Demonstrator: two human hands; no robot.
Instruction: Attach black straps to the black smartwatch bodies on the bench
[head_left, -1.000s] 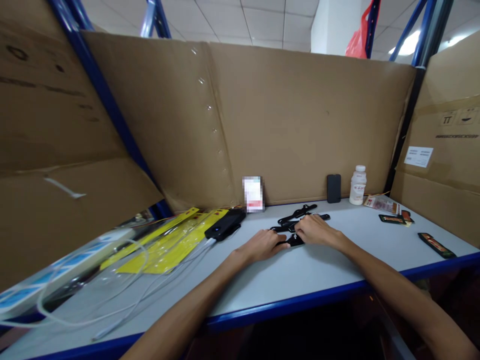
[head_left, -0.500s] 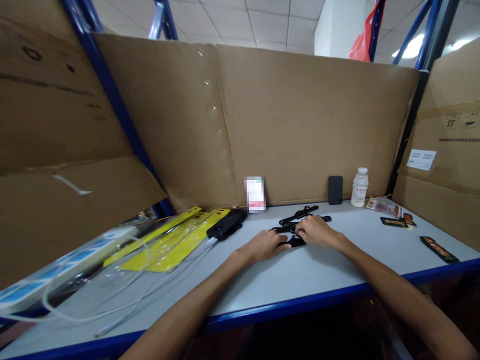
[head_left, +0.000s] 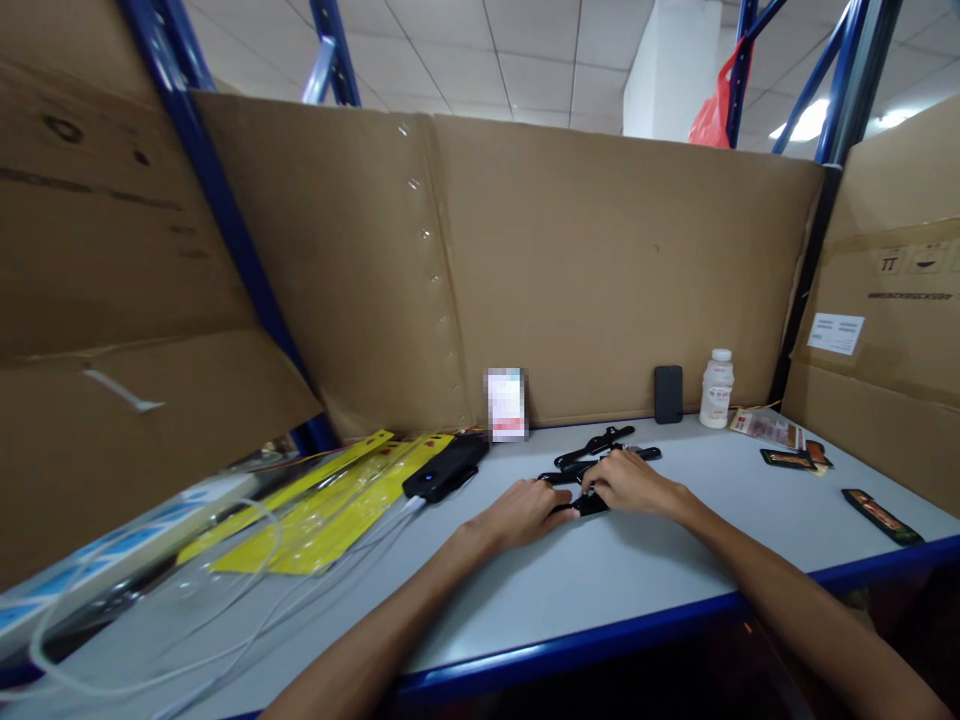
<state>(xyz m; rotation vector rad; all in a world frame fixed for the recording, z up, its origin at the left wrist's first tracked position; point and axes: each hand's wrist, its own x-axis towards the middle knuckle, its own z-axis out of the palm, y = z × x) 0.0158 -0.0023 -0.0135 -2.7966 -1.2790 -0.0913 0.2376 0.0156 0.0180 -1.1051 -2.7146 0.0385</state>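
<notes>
Just below and right of the frame's centre, I have a black watch-like band [head_left: 592, 504] at the tabletop [head_left: 570, 590], its long axis nearly level, rising slightly rightward; which end leads I can't tell. My left hand [head_left: 523, 512] has thumb and fingers nearly together on its left end. My right hand [head_left: 628, 482] curls its fingers over its right part, their grip hidden. Above, another black band [head_left: 595, 446] slants up rightward.
</notes>
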